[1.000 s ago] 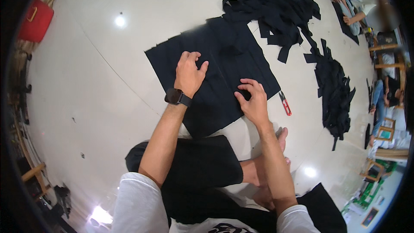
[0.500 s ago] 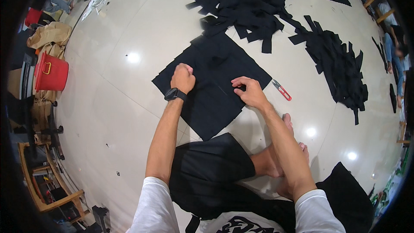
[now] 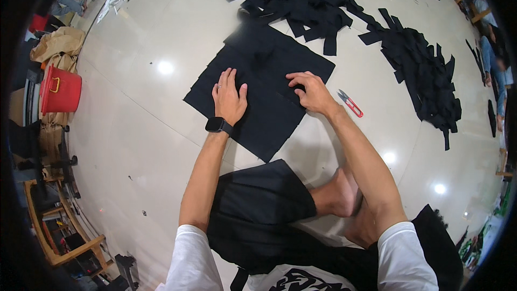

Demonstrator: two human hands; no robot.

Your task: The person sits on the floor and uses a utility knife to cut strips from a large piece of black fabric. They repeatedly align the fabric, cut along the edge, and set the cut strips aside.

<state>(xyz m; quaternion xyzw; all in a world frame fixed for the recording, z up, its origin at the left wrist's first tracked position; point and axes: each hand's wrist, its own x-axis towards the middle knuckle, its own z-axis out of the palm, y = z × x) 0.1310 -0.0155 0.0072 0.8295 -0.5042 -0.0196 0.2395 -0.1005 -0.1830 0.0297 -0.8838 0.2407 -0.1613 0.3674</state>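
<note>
Several square-cut layers of black fabric [image 3: 264, 118] lie stacked on the floor in front of me, turned cornerwise, their edges slightly out of line. Flat on the left part of the stack rests my left hand [image 3: 230, 99], fingers stretched forward and thumb apart; a dark watch is on that wrist. My right hand [image 3: 313, 92] is over the right side of the fabric, its fingers bent and a gap between them and the thumb, with nothing seen in it. Small thread snips [image 3: 351, 104] with red handles lie just right of the stack.
A big heap of black fabric strips [image 3: 307, 0] spreads beyond the stack, and a smaller heap [image 3: 423, 81] lies to the right. At the left stand a red bin [image 3: 63, 90] and a wooden frame [image 3: 51, 253]. Other people sit at the far right edge.
My left hand has gone from closed to spread flat on the fabric. The right hand has moved slightly forward along the right side, and my feet have shifted.
</note>
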